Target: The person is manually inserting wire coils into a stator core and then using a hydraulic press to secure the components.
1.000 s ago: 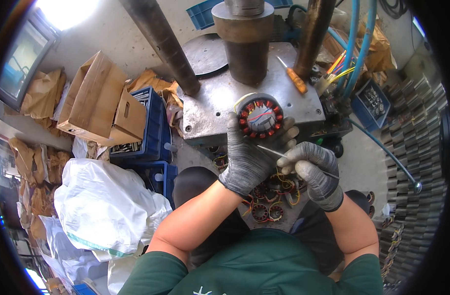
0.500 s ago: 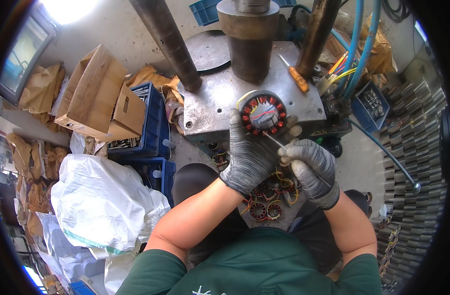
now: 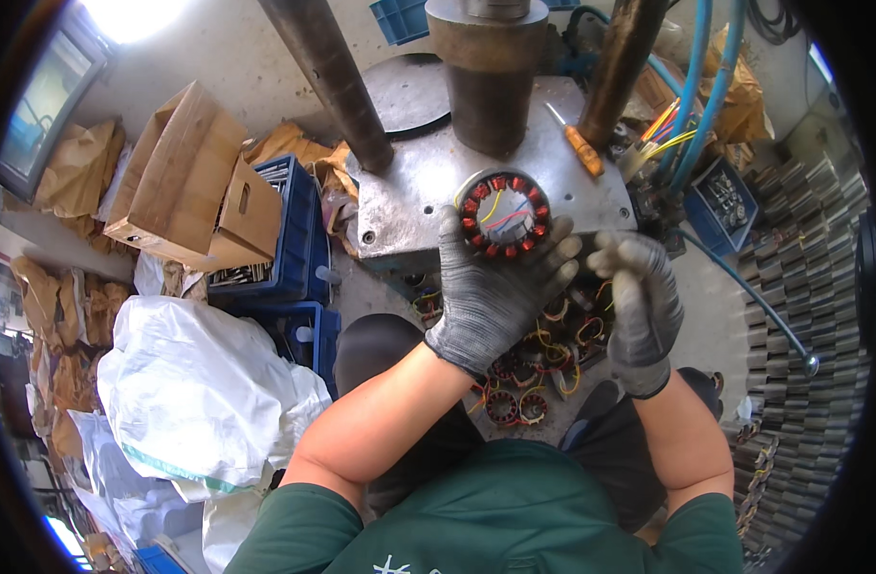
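Observation:
My left hand [image 3: 491, 292], in a grey glove, holds up a round motor stator [image 3: 503, 212] with red copper windings and coloured wires across its middle. It is raised in front of the grey metal press table [image 3: 419, 187]. To the right of the stator is my right hand [image 3: 641, 297], also gloved, with its fingers curled into a fist; a thin tool in it is not clearly visible. Below both hands lies a pile of similar wound stators [image 3: 538, 368] on the floor between my knees.
A thick press ram [image 3: 486, 72] and two steel columns [image 3: 328, 81] rise behind the table. An orange-handled screwdriver [image 3: 577, 143] lies on it. Blue crates [image 3: 290, 230], a cardboard box [image 3: 185, 187] and white sacks [image 3: 194, 392] stand left. Stacked metal laminations [image 3: 792, 287] fill the right.
My left hand has lifted the stator slightly higher and turned it. My right hand has pulled away from the stator to the right, and the thin tool it poked in is no longer seen.

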Action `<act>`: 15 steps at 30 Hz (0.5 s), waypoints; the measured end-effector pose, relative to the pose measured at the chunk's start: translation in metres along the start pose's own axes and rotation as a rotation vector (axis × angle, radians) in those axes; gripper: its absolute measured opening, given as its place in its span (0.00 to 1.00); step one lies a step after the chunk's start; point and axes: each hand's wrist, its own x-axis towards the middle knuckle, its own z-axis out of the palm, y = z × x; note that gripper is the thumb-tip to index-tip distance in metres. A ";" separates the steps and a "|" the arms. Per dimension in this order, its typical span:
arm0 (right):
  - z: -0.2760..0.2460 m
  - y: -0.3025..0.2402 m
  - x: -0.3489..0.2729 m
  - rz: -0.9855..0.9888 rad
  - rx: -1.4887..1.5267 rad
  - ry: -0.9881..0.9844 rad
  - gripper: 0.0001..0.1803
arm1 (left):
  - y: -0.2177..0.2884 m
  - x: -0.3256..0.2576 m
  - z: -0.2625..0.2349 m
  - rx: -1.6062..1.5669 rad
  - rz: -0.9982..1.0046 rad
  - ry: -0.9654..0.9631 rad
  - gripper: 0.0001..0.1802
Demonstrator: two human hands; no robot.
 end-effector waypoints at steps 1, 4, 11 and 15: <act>-0.005 0.003 0.002 0.041 -0.099 0.019 0.16 | -0.001 0.000 0.003 0.034 -0.003 0.048 0.59; -0.013 0.008 0.011 0.124 -0.293 0.010 0.16 | 0.000 0.002 -0.002 0.072 -0.025 0.033 0.58; -0.010 -0.013 0.021 -0.049 -0.090 -0.247 0.14 | -0.003 0.004 0.002 0.101 0.038 0.112 0.57; -0.015 -0.010 0.017 0.026 -0.083 -0.188 0.12 | -0.001 0.003 0.001 0.101 0.009 0.137 0.56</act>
